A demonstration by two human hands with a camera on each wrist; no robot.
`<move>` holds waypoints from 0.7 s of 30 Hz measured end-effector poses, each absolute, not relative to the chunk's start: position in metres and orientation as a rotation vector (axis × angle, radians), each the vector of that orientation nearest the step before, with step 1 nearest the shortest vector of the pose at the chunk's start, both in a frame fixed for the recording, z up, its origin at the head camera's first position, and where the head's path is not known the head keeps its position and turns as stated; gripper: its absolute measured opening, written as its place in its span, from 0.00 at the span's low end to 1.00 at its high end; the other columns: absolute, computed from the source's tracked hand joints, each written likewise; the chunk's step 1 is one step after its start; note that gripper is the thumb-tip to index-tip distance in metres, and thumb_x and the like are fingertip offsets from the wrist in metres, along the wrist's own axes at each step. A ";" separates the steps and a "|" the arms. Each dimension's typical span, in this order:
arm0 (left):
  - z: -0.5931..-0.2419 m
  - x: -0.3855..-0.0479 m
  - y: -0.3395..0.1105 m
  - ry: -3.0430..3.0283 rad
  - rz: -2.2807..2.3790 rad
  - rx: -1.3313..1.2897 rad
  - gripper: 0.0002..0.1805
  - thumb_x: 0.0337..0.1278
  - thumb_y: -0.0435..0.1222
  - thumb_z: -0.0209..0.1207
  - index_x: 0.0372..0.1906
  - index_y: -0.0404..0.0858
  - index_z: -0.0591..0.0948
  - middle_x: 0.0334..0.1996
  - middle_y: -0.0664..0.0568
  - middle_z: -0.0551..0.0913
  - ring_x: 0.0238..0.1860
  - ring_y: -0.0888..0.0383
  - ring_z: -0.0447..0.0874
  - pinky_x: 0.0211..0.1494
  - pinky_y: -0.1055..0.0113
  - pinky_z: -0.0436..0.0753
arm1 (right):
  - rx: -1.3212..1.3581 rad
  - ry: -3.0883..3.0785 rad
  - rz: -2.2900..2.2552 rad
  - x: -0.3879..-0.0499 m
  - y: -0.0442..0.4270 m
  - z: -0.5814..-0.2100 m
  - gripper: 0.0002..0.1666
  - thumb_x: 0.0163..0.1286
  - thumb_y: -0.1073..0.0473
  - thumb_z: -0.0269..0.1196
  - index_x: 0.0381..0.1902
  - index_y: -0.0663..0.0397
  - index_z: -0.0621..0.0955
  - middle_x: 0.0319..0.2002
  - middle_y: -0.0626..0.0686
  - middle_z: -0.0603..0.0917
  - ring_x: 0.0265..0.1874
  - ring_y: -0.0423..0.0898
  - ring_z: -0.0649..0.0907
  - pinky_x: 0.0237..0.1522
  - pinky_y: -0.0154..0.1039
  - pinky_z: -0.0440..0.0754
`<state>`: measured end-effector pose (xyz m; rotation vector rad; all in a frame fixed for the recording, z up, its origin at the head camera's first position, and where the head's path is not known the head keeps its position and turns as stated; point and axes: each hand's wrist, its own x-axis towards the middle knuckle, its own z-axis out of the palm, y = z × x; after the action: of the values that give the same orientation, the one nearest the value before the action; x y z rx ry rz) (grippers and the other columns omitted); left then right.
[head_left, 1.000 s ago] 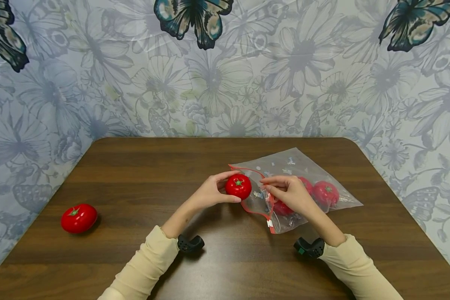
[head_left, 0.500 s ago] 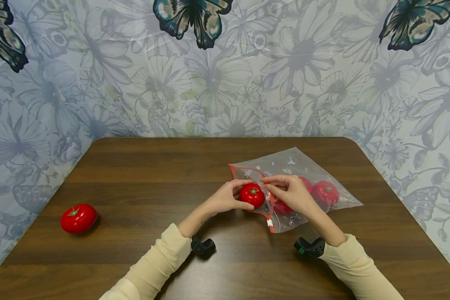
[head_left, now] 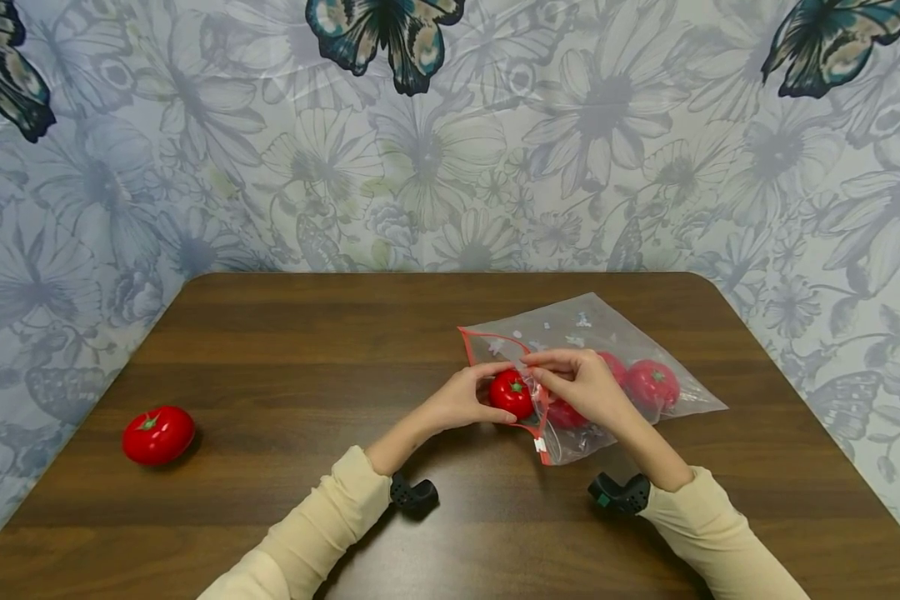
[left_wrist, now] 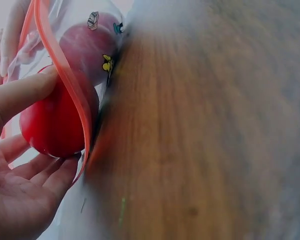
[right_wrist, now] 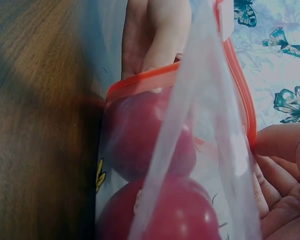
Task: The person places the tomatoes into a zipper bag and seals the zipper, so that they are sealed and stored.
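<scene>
The left hand (head_left: 461, 398) clasps the held tomato (head_left: 510, 393) with the thumb on one side and the fingers curled beneath. The right hand (head_left: 581, 385) has its thumb and fingertips together, pinching the red band (head_left: 487, 334) at the bag's mouth. The held tomato sits in that mouth, partly past the band.

Handling: judged by its gloss, the tomato is smooth, somewhat slippery and probably light; its firmness cannot be confirmed. Take hold around the widest girth, with thumb and fingers opposed. The clear bag (head_left: 543, 325) appears thin and limp; take it by the band, likely its stiffest part.

Count: one bag, with one white slider (head_left: 539, 445) at the near end of the band. Beyond the held tomato, red shows at three places inside the bag, apparently three bagged tomatoes (head_left: 654, 383); the right hand hides part of them. One loose tomato (head_left: 158, 435) rests on the worktop (head_left: 307, 350), well apart at the left. Apparent total: five. Behind stands one patterned wall covering (head_left: 427, 192), with three large butterflies visible in the head view.
</scene>
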<state>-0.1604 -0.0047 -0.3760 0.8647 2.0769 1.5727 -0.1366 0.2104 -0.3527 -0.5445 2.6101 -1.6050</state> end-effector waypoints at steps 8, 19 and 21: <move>-0.401 -0.172 -0.018 2.054 1.627 0.864 0.34 0.51 0.26 0.64 0.64 0.28 0.67 0.60 0.38 0.71 0.58 0.48 0.72 0.54 0.60 0.74 | -0.548 2.616 -1.608 -0.137 0.210 -0.353 0.15 0.65 0.65 0.62 0.49 0.65 0.81 0.38 0.56 0.85 0.24 0.45 0.82 0.27 0.33 0.80; -0.401 -0.167 -0.022 2.226 1.635 0.822 0.20 0.53 0.29 0.65 0.53 0.32 0.80 0.48 0.43 0.81 0.44 0.52 0.83 0.40 0.68 0.81 | -0.571 2.582 -1.625 -0.137 0.211 -0.354 0.15 0.66 0.65 0.61 0.49 0.66 0.81 0.38 0.57 0.84 0.24 0.45 0.81 0.23 0.32 0.76; -0.401 -0.167 -0.018 2.259 1.629 0.805 0.20 0.52 0.30 0.65 0.52 0.33 0.81 0.47 0.45 0.82 0.41 0.54 0.84 0.38 0.69 0.81 | -0.569 2.593 -1.620 -0.136 0.210 -0.354 0.15 0.66 0.65 0.61 0.49 0.65 0.81 0.39 0.57 0.84 0.25 0.44 0.82 0.23 0.32 0.76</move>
<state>-0.1665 -0.0184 -0.4014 0.8046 2.2586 1.6287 -0.1365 0.2104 -0.3542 -0.5687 2.5935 -1.6197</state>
